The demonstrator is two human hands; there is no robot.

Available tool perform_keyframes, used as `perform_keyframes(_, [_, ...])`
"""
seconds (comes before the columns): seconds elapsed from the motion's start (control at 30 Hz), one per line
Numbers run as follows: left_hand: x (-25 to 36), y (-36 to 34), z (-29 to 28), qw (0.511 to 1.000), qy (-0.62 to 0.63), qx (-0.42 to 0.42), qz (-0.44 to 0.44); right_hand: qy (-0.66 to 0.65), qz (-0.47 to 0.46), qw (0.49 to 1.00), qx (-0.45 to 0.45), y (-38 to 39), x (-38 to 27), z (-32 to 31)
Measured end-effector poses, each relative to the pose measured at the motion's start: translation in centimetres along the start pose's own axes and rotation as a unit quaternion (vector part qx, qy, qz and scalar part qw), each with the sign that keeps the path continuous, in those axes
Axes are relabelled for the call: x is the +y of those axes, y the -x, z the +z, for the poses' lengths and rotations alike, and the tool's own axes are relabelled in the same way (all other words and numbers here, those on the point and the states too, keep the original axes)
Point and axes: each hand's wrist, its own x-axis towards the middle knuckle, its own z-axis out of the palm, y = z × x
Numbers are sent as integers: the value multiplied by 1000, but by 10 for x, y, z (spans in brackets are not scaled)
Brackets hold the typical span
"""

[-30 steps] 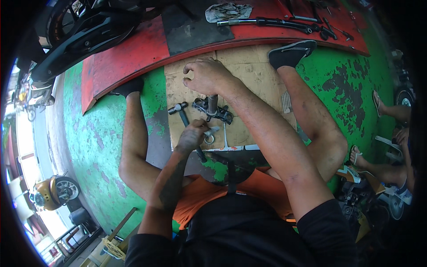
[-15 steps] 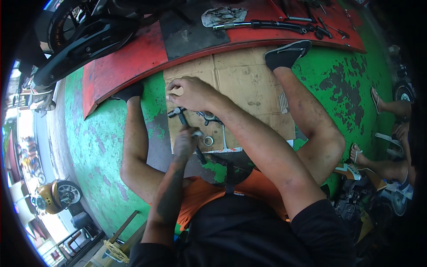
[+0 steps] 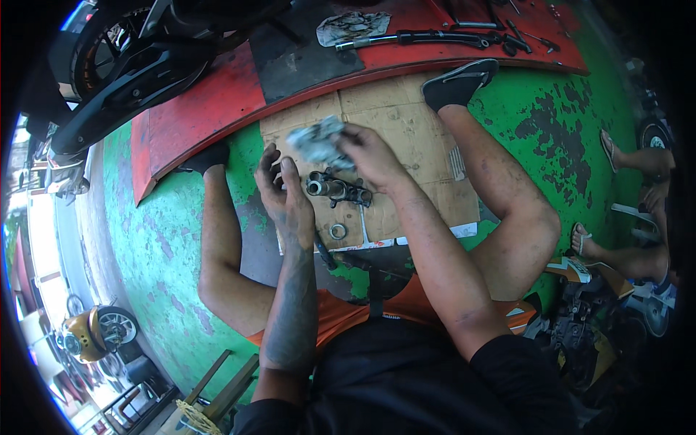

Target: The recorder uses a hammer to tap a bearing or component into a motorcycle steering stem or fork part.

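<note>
My right hand grips a crumpled, stained grey rag, blurred by motion, above the cardboard. My left hand is open with fingers apart, just left of the rag, holding nothing. Beneath and between the hands lies a dark metal motorcycle clamp part with a round, shiny tube end facing left. Nearer me on the cardboard are a metal ring and a slim silver tool. A dark handle shows beside my left forearm, which hides its other end.
Flattened cardboard covers the green floor between my legs. Beyond it, a red platform bears a motorcycle, a fork tube, another rag and several tools. Another person's legs are at far right.
My left hand has let go of the hammer and opened. My right hand has moved right; a rag is in it where a small beige piece showed before. The clamp part is more exposed.
</note>
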Motion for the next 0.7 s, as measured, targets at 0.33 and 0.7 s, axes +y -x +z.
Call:
perform_keyframes(0.33, [12,3,3,968,-169,-186,9,397,-40,917,-12,-8,145,-28])
perform_keyframes(0.7, [2,-1,-2,963,-168,-211,12,400,-94,902,-132,-30,132,-37])
